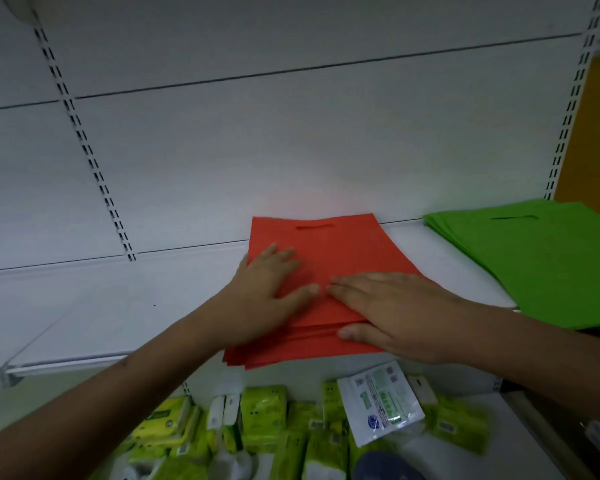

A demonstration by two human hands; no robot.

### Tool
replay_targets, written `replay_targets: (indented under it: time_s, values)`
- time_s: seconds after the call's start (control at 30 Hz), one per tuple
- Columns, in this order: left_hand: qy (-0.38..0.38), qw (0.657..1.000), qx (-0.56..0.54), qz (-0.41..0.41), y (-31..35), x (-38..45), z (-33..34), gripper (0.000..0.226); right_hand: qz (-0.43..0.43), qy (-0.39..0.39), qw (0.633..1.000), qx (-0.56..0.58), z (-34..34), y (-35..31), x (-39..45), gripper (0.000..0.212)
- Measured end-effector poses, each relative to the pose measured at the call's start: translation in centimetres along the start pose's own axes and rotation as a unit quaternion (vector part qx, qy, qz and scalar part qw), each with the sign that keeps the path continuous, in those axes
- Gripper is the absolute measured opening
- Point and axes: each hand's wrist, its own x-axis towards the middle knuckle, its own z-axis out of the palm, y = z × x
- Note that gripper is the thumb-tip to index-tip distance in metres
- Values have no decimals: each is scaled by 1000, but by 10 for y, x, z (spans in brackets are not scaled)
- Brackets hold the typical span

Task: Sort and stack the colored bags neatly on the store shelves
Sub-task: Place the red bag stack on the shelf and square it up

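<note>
Watching from my end, the nearest trouble I see is the front edge of the red bags [329, 258]: the lower sheets fan out and overhang the lip of the shelf [94, 317], so I judge that a careless push forward or a quick lift of the palms could let the loose ones slide off onto the yellow-green packets [262, 424] and the white pouch [380, 407] on the level below.

My right hand [392, 308] lies flat across the near right part of the pile, fingers straight and pointing left, the thumb pressed against the front edges of the sheets. It grips nothing; it only presses. My left hand [269, 287] rests palm down on the left half, fingers spread and reaching toward the back, the thumb nearly meeting the right fingertips. It too is flat, holding nothing.

Farther back, the red pile's handle slot sits close to the rear panel [291, 150]. To the right, well apart, the green bags [548, 258] lie stacked; uneven pressure could skew red toward them.
</note>
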Motion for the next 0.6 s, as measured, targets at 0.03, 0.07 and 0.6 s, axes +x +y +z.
replay_targets:
  time_s: [0.03,0.07,0.6]
  values:
    - [-10,996,84,40,8,-6,-4,86,-2,5,1000,-10,-1,0,1,82]
    - [-21,986,149,68,12,-10,-6,91,-2,9,1000,-17,-2,0,1,86]
    - [-38,959,206,188,21,-3,-7,37,9,98,995,-8,4,52,-23,39]
